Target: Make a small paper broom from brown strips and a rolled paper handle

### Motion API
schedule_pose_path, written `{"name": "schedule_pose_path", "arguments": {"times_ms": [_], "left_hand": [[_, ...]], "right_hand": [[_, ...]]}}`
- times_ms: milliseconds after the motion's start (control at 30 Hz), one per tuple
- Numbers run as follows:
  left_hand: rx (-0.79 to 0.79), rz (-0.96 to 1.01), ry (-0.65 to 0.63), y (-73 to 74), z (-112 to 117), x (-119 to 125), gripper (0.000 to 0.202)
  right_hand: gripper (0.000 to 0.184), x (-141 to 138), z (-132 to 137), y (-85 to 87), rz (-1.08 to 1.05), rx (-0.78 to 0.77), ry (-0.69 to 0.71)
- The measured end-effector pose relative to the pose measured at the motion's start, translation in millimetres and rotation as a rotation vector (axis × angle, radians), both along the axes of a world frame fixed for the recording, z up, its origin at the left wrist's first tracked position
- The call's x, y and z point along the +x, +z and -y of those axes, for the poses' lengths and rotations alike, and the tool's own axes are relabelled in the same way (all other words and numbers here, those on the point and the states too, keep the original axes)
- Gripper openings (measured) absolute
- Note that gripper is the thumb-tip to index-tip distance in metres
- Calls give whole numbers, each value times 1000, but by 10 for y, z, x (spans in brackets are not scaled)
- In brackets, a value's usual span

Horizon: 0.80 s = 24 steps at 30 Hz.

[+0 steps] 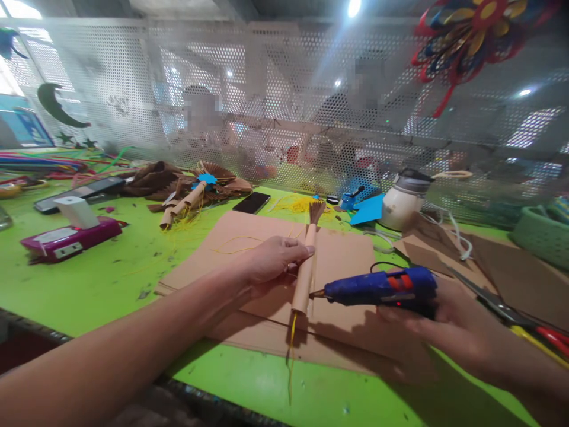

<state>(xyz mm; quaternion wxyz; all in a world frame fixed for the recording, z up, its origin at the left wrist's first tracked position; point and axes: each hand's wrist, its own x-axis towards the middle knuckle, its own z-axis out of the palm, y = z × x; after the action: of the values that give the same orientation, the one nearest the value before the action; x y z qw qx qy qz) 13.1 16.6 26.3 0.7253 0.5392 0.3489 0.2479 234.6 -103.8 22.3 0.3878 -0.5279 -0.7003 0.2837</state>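
Observation:
Between the thumb and fingers of my left hand [275,261] is a rolled brown paper tube [304,283], held tilted over the brown paper sheets [342,249]. Pleated dark brown paper [316,212] sticks out of the tube's far end, and yellow string [292,341] hangs from its near end. My right hand [444,314] is wrapped round a blue glue gun [382,289]. The gun's nozzle points left, at or very close to the tube's lower right edge; whether it touches I cannot tell.
Scissors [502,308] lie at the right by dark brown paper [524,273]. Behind stand a white jug [404,198] and a black phone [251,203]. Finished paper fans [222,178] lie at the back left, beyond a purple power strip [75,237]. A perforated metal screen [275,107] closes off the back.

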Motion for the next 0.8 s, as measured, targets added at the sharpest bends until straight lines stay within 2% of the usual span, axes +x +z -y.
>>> {"name": "schedule_pose_path", "arguments": {"times_ms": [167, 433, 633, 800], "left_hand": [[-32, 8, 48, 23, 12, -2, 23], [-30, 32, 28, 39, 17, -7, 19], [-13, 28, 37, 30, 7, -10, 17], [-21, 43, 29, 55, 27, -8, 17]], "right_hand": [[17, 43, 35, 20, 36, -86, 115], [16, 13, -32, -13, -74, -109, 61], [24, 21, 24, 13, -7, -187, 148], [11, -3, -33, 23, -91, -117, 43]]}}
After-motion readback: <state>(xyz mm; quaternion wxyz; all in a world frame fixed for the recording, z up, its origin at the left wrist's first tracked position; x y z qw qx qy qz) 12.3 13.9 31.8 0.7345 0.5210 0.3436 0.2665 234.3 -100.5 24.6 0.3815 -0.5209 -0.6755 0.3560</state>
